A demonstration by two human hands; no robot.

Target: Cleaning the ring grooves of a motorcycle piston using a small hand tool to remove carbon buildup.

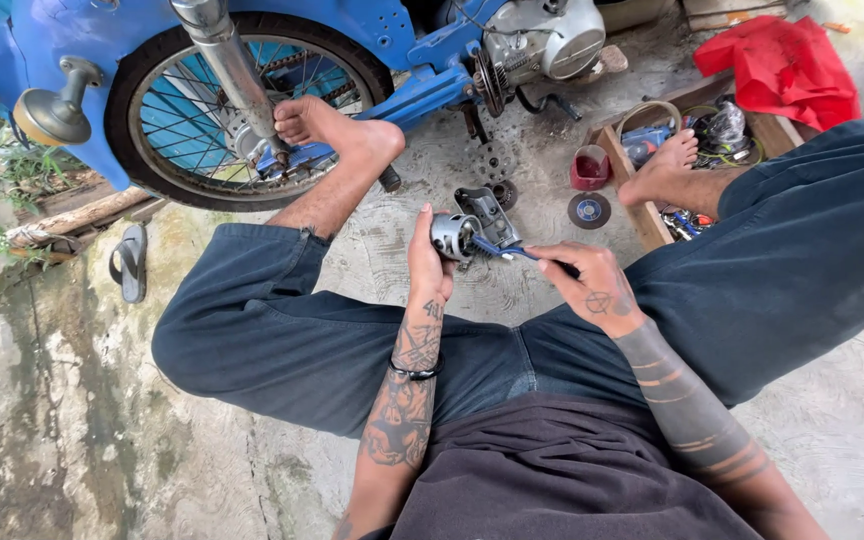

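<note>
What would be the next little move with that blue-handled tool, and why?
Probably turning the blue-handled tool a little further: the right hand grips it with its tip against the small silver motor part, which the left hand holds steady.

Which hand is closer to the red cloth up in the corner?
The right hand. It grips a blue-handled tool below and left of the red cloth. The left hand, holding the small metal part, sits farther left.

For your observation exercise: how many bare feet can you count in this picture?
2. One foot rests against the blue motorcycle's rear wheel, left of centre. The other foot rests on the wooden tray's edge, right. None seem hidden.
</note>
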